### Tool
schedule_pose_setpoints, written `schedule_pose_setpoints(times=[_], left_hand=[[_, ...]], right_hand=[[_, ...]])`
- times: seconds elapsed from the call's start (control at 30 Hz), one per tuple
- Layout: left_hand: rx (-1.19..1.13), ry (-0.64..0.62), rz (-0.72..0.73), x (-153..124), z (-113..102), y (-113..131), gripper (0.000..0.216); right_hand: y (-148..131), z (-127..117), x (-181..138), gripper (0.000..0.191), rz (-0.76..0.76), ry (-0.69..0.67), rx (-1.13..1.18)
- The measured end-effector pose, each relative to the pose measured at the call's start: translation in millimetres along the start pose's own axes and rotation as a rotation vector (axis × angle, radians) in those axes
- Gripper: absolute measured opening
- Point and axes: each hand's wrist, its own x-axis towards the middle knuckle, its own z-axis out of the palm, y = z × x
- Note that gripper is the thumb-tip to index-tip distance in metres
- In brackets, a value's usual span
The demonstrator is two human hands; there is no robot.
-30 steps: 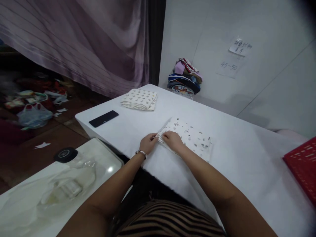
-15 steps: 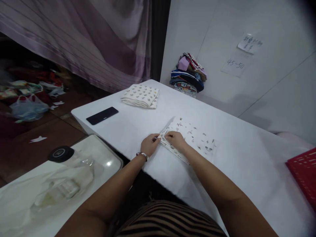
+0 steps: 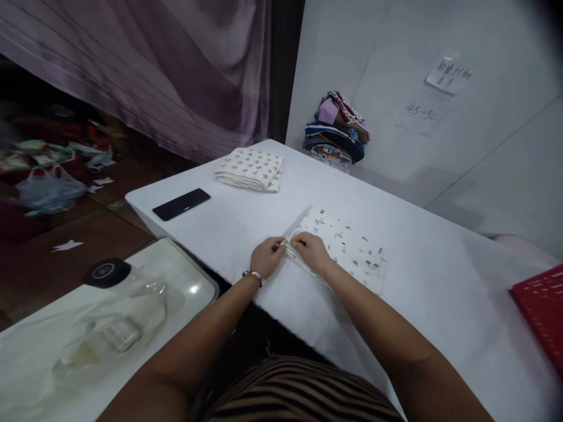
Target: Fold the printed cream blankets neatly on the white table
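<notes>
A folded white cloth with small grey and brown prints (image 3: 352, 243) lies flat on the white table (image 3: 422, 264). At its left corner my left hand (image 3: 266, 257) pinches the edge, fingers closed. My right hand (image 3: 312, 251) is beside it, thumb and fingers pressed together on the same cloth's edge layers. The fingertips of both hands nearly meet, and what lies between them is partly hidden. Farther back on the table rests a second folded cloth with a grey pattern (image 3: 251, 170).
A black phone (image 3: 182, 204) lies near the table's left edge. A red plastic basket (image 3: 541, 310) is at the far right. Stacked folded clothes (image 3: 336, 132) stand by the wall. On a lower white surface at left are a round black object (image 3: 107, 272) and clear plastic wrapping (image 3: 114, 334).
My right hand has shifted very slightly left along the cloth's edge. My left hand keeps its pinch at the corner, and the cloth stays in place.
</notes>
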Motion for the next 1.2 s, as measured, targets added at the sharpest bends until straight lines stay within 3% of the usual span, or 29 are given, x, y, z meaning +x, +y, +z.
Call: schedule_pose_setpoints(times=[0.13,0.4,0.7,1.2], left_hand=[[0.005,-0.006,-0.001,1,0,-1,0.026],[-0.011,-0.017,0.017,1,1,-4,0.028],[-0.023,-0.017,0.029,0,0,-3,0.031],[-0.04,0.0,0.034,1,3,-7,0.026]], right_hand=[[-7,-2,0,0.012,0.008,-0.106,-0.091],[-15,-2,3,0.008,0.113,-0.151,-0.252],[-17,-2,0,0.019,0.017,-0.212,-0.501],[-27,-2,-7,0.02,-0.029,-0.229,-0.549]])
